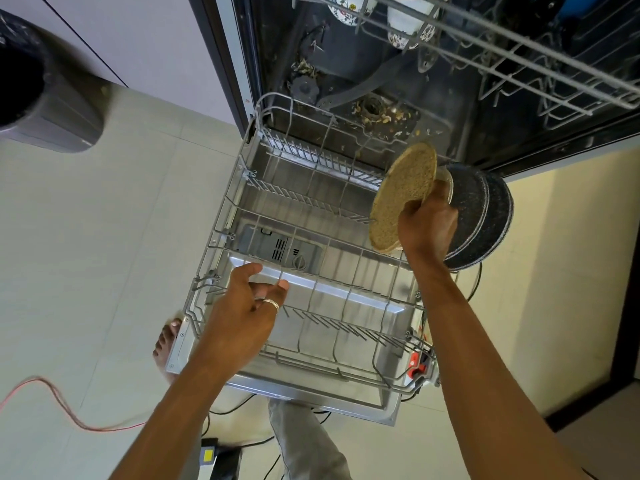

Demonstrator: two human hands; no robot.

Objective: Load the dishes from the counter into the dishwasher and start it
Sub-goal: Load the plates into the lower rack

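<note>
Two bare forearms reach down from the bottom edge toward a dishwasher whose door (363,301) lies flat, with the lower rack (240,169) pulled out over it. Loading looks to be under way. The right hand (427,226) grips a round tan speckled plate (403,195) by its lower edge, fingers curled round the rim, and holds it on edge and tilted above the rack's far right side. A clear rim shows just behind it, perhaps a second plate, though that is hard to tell. Just beside the hand, further right, dark speckled round dishes (485,216) stand on edge at the rack's right border. The left hand (249,299) hovers over the rack's near left part, fingers loosely spread and holding nothing; whether its fingertips touch a wire cannot be told. The rest of the lower rack stands unfilled, its rows of upright prongs bare. The next move probably calls for lowering the plate between two prongs so that it stands upright and free of the dark dishes – a tilted plate could slip or knock its neighbour. Above, the upper rack (519,64) holds patterned bowls (405,26), and food scraps lie on the dishwasher floor (374,112). Off to the left a dark bin (45,98) stands on the pale tiles, and a red cable (52,389) trails nearer.
</note>
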